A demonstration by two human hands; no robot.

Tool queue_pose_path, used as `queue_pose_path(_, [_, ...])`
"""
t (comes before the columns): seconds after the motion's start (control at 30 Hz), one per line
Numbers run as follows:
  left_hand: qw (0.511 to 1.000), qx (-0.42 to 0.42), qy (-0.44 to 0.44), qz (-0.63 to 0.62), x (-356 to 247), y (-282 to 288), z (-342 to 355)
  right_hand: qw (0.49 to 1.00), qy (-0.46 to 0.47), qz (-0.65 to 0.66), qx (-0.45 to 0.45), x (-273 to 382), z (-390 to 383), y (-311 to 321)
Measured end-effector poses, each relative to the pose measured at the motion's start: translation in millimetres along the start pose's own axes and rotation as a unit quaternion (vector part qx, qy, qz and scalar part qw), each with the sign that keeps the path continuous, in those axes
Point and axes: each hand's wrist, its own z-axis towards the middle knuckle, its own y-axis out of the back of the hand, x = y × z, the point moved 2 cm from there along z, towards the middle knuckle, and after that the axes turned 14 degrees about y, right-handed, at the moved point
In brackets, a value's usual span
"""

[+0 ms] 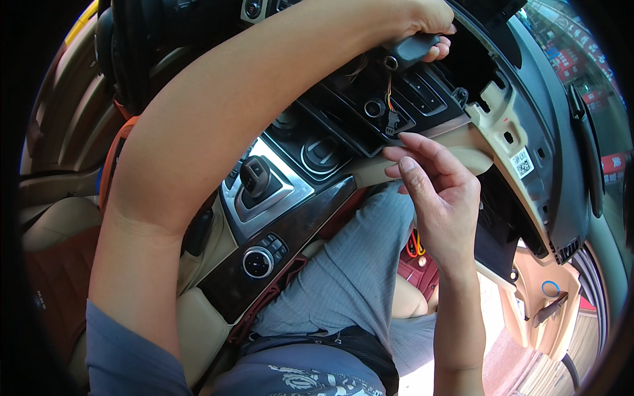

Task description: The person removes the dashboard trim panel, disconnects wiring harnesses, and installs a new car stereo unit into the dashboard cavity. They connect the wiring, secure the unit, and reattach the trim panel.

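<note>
My left hand [436,30] is at the top of the dashboard, fingers wrapped round a dark grey piece [413,47] with a small round metal-ringed end. Coloured wires hang below it to a black connector plug [391,123], over a black control panel [419,96] with a round knob. My right hand [439,185] is open just below the plug, fingers slightly curled apart, holding nothing. To its right is the exposed cream dashboard frame [495,112] with a square printed label.
A gear selector [254,171] and round control dial [257,263] sit on the centre console. My legs [330,277] are below. The passenger door [541,290] stands open at right; a seat [56,277] is at far left, and the windscreen [574,53] is upper right.
</note>
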Motion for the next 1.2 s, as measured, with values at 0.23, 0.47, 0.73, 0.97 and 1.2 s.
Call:
queue_pose_path(0.23, [1.000, 0.010, 0.007, 0.013, -1.6, 3.7, -2.7, 1.000, -0.020, 0.004, 0.000, -1.7, 0.0, 0.5])
queue_pose_path(0.47, [1.000, -0.004, -0.010, -0.015, 1.0, -2.4, -3.3, 1.000, 0.002, -0.001, -0.003, 0.5, 3.7, -3.3])
queue_pose_path(0.73, [0.995, -0.028, -0.005, -0.092, 3.0, -5.5, -12.1, 0.982, 0.020, 0.143, -0.121, 4.6, 27.2, 0.9])
queue_pose_path(0.97, [0.991, 0.005, 0.018, -0.129, 5.4, -8.5, -6.1, 0.952, -0.025, 0.281, -0.117, 3.9, 65.7, -3.8])
queue_pose_path(1.2, [0.991, -0.023, -0.026, -0.128, 7.5, -14.5, -3.3, 0.927, -0.047, 0.355, -0.114, 1.3, 82.1, -8.0])
